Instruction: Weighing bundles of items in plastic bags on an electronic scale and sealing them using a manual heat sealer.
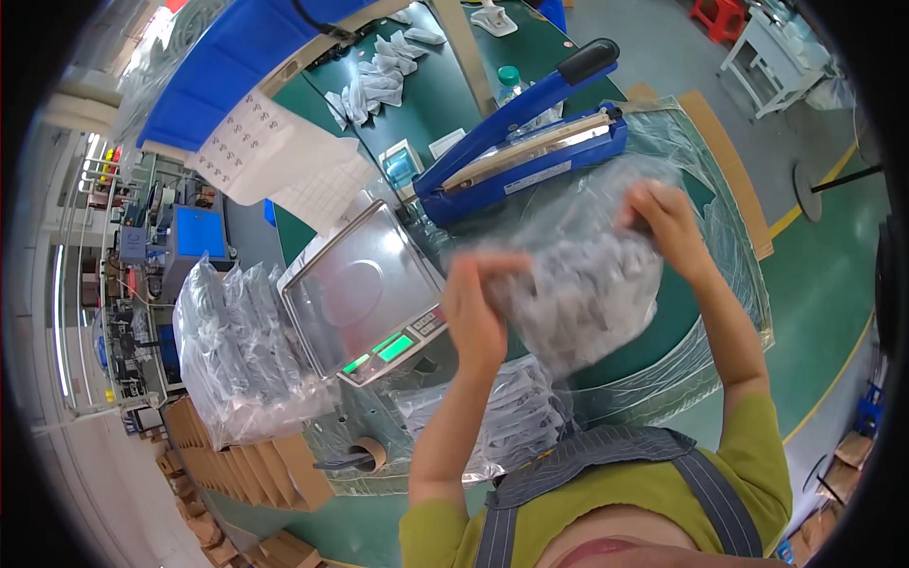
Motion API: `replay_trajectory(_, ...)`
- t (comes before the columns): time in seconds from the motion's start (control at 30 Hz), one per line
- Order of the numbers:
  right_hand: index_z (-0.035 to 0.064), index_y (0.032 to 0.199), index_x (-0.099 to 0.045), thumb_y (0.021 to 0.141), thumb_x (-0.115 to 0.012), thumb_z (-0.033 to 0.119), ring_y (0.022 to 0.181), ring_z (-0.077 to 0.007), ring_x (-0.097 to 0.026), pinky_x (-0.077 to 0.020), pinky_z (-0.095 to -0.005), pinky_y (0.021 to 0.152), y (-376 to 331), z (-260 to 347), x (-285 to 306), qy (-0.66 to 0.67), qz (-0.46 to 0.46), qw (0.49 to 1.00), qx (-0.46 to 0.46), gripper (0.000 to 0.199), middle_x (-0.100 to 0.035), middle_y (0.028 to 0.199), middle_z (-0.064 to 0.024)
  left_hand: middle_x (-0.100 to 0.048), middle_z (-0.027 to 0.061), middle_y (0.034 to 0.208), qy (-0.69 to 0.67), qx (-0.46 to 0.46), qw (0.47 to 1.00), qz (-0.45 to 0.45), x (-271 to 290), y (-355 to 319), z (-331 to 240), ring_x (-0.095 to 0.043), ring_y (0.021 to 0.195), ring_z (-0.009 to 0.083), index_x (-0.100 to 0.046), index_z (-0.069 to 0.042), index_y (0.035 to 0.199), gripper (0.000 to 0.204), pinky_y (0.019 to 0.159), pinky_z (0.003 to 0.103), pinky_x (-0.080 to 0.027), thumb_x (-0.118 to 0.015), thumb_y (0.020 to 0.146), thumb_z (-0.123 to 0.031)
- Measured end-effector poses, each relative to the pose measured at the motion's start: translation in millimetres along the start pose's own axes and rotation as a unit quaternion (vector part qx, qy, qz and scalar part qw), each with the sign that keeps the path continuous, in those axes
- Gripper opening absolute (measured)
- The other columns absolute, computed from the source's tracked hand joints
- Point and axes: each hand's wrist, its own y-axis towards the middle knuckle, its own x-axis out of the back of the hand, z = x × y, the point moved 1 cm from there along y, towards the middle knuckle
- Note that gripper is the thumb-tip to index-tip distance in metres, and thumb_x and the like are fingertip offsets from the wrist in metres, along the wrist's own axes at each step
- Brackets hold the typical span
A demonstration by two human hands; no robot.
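Observation:
A clear plastic bag (592, 293) full of small grey-white wrapped pieces is held up in front of me, blurred by motion. My right hand (663, 216) has its fingers closed on the bag's upper right edge. At the upper left side of the same bag, my left hand (478, 308) grips the film, its thumb lying across it; the fingertips are smeared. A blue bag sealer (525, 170) with its black-tipped lever raised stands just beyond the bag. To the left sits a weighing scale (365, 284) with a bare metal pan and lit green displays.
Filled clear bags (237, 341) lie left of the scale, and more filled bags (492, 417) lie near my body. A tape roll (367, 454) is at the near edge. A paper sheet (275, 156) hangs above the scale. Loose wrapped pieces (379, 85) and a green-capped bottle (509, 83) stand farther back.

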Motion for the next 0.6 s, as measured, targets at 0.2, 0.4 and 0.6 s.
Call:
replay_trajectory(0.2,0.0034,0.062,-0.057,0.091,-0.048,0.028,0.054,-0.0067,-0.041,-0.0349,-0.024,0.053,76,-110,-17,0.049,-0.013,0.992,-0.118,0.039,-0.052,0.057,0.0013,-0.065,0.0147,0.084,-0.141,0.229,0.962,-0.053,28,102,109,-0.06,0.081,0.0235,-0.06,0.001,0.092,0.045,0.078,0.033,-0.044,-0.043,0.092,-0.041)
replay_trajectory(0.4,0.0004,0.062,-0.059,0.091,-0.049,0.028,0.055,-0.0089,-0.045,-0.0362,-0.0261,0.054,123,-118,-13,0.07,-0.059,0.991,-0.102,0.041,-0.054,0.059,-0.0004,-0.064,0.0122,0.083,0.428,0.026,0.903,-0.01,33,139,52,-0.061,0.08,0.016,-0.058,0.002,0.093,0.035,0.064,0.028,-0.048,-0.053,0.09,-0.033)
replay_trajectory(0.6,-0.003,0.067,-0.061,0.09,-0.051,0.028,0.059,-0.0095,-0.048,-0.0383,-0.0278,0.056,159,-130,-29,0.055,-0.074,0.99,-0.105,0.04,-0.057,0.062,-0.0031,-0.064,0.01,0.093,0.574,-0.273,0.765,0.101,34,235,19,-0.059,0.087,0.016,-0.062,-0.004,0.098,0.025,0.074,0.03,-0.046,-0.055,0.087,-0.026)
